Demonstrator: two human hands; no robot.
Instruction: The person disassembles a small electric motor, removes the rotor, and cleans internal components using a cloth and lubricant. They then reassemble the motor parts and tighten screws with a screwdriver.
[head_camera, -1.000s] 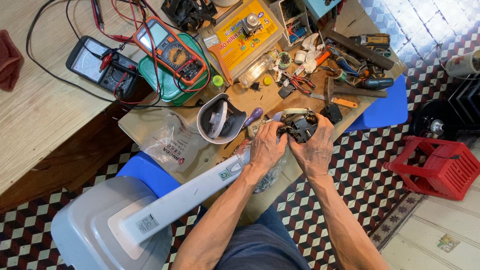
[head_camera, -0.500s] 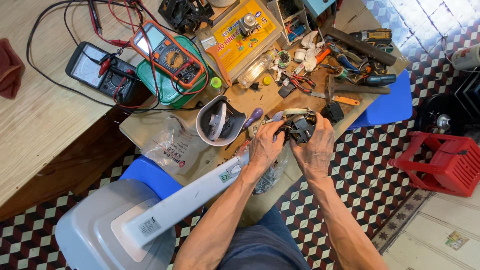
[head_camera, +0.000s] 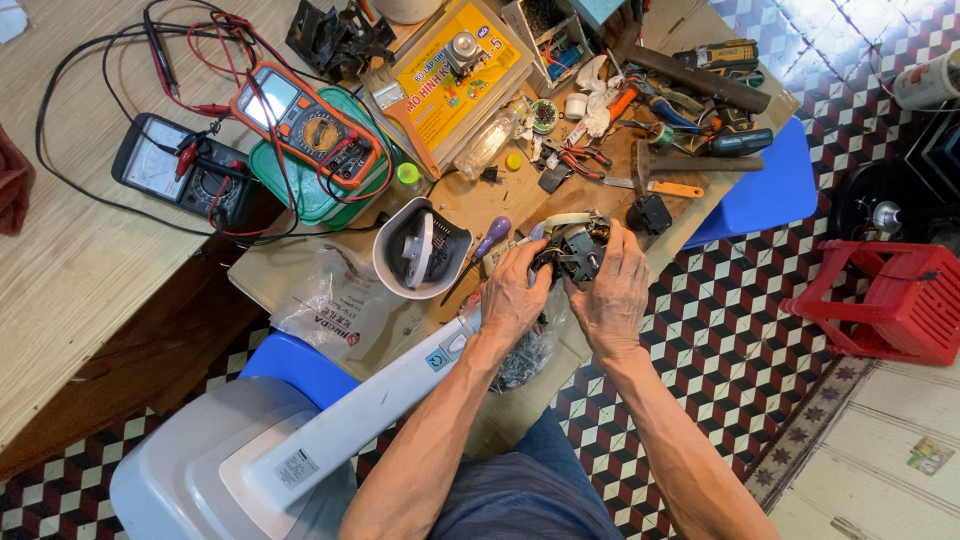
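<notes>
The table (head_camera: 480, 415) is carrying everything here, a cluttered wooden top running from 10 o'clock to 4 o'clock across the view; over its near edge, a long white fan column (head_camera: 370, 415) is lying with its long axis going from 7 o'clock, at the grey base (head_camera: 170, 480), up to 1 o'clock, where it is ending at the small dark motor (head_camera: 572, 250); the motor is sitting just past the middle of the view, at about 1 o'clock from it, and both hands are meeting on it. The left hand (head_camera: 515, 295) is closing around the motor's near left side, fingers curled on it; the right hand (head_camera: 612, 295) is gripping its right side, with the fingers reaching over the top; so the motor is lying straight ahead of both hands, between them, and neither hand is clearly nearer. At 9 o'clock from the motor a white cup-shaped housing (head_camera: 420, 252) is standing, and between them a purple-handled screwdriver (head_camera: 482, 248) is lying; at 10 o'clock an orange multimeter (head_camera: 305, 122) is resting on a green box (head_camera: 300, 195).
</notes>
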